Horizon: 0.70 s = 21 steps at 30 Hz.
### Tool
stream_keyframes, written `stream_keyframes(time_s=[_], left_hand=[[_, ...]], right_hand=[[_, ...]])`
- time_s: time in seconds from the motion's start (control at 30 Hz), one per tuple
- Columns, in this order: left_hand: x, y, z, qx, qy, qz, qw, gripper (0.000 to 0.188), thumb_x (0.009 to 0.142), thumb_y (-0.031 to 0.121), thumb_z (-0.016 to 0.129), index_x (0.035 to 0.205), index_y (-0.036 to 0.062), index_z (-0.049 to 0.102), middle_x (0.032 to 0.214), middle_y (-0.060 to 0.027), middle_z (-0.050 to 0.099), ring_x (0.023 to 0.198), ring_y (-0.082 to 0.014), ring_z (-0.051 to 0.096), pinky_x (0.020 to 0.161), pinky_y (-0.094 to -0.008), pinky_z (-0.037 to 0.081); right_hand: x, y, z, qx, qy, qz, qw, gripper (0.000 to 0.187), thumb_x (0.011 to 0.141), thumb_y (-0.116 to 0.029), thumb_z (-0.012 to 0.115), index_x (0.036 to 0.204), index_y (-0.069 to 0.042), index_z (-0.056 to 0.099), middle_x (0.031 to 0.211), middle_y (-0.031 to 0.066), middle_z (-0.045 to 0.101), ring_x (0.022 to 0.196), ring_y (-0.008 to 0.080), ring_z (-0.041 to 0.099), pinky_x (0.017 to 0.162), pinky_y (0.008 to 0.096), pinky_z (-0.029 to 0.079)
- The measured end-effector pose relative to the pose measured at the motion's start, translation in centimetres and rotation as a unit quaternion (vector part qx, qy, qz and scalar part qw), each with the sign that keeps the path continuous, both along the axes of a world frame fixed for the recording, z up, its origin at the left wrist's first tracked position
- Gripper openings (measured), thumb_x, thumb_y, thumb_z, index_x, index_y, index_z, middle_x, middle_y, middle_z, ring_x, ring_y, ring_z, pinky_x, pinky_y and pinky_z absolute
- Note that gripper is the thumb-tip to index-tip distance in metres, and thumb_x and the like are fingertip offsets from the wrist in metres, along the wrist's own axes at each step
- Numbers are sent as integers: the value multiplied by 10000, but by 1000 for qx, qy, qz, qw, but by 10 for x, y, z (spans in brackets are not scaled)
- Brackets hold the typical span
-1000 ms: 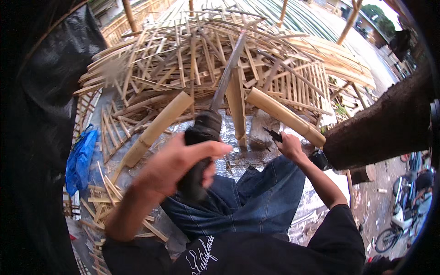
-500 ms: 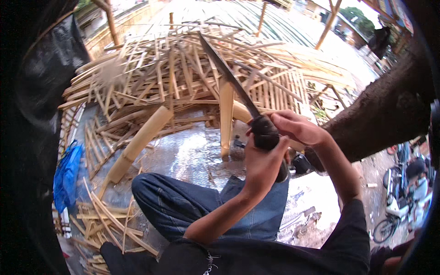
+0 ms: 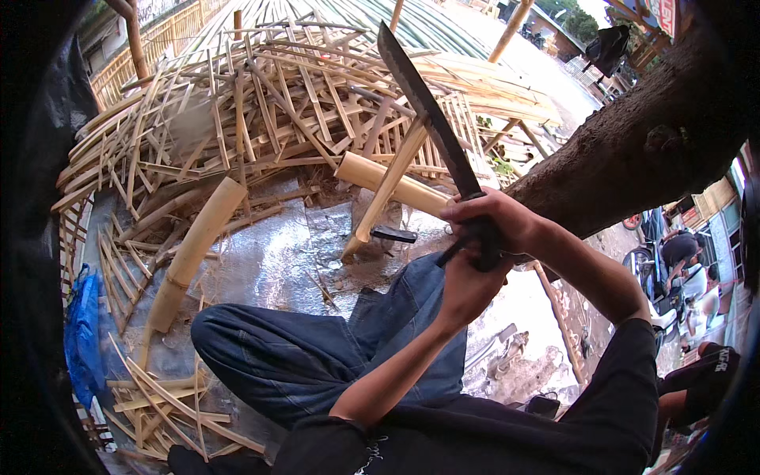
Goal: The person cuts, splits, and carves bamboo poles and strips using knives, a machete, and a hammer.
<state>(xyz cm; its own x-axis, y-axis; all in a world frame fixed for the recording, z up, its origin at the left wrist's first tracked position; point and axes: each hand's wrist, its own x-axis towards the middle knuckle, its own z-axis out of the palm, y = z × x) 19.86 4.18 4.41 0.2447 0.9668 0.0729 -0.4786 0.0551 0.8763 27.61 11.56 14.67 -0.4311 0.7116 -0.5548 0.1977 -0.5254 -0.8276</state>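
Observation:
A machete (image 3: 427,103) with a long dark blade points up and away over the work area. My right hand (image 3: 503,222) is closed round its dark handle just below the blade. Lower down, my left hand (image 3: 475,293) is also wrapped round the handle, partly hiding it. Behind the blade, a narrow split bamboo piece (image 3: 389,182) leans to the right, its top end meeting the blade in the picture; I cannot tell whether they touch. A thicker bamboo piece (image 3: 396,184) lies across behind it. By the split piece's foot is a small dark object (image 3: 393,235).
A big heap of bamboo strips (image 3: 277,103) spreads ahead. At left stands a thick bamboo length (image 3: 198,253), near a blue plastic bag (image 3: 83,336) and more strips (image 3: 166,404). A tree trunk (image 3: 633,150) slants at right, with people (image 3: 689,269) beyond.
My right hand has moved onto the upper handle and closed round it. The machete has shifted right, and the split bamboo piece has gone from upright to leaning. The whole view has shifted.

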Motion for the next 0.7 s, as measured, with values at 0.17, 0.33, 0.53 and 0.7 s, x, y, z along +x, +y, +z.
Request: stream_keyframes(time_s=[0.17, 0.33, 0.53, 0.7], left_hand=[[10, 15, -12, 9, -104, -43, 994, 216, 841, 226, 694, 769, 38, 613, 607, 5, 586, 542, -63, 558, 483, -239, 418], [14, 46, -4, -15, -81, -58, 995, 111, 783, 78, 650, 752, 44, 549, 587, -27, 563, 447, -116, 542, 375, -248, 389], [15, 74, -16, 36, -161, -87, 982, 83, 726, 36, 607, 737, 18, 527, 583, -62, 532, 443, -158, 531, 391, -272, 412], [0, 68, -23, 29, -138, -42, 989, 77, 746, 23, 605, 739, 36, 530, 587, -47, 546, 438, -142, 517, 389, -272, 375]], right_hand=[[-16, 0, 2, 141, -120, -30, 982, 220, 742, -213, 699, 720, -13, 609, 662, 47, 585, 548, 125, 537, 538, 260, 418], [-13, 25, 1, 169, -189, -42, 966, 175, 756, -182, 670, 702, -34, 596, 589, 25, 548, 449, 102, 495, 437, 244, 401], [-15, 42, -8, 272, -258, -51, 926, 235, 749, -208, 677, 620, -35, 583, 538, 11, 527, 446, 91, 481, 435, 257, 379], [-32, 42, -10, 258, -238, -47, 935, 258, 738, -238, 689, 649, -9, 613, 599, 36, 570, 501, 112, 506, 473, 273, 399]])
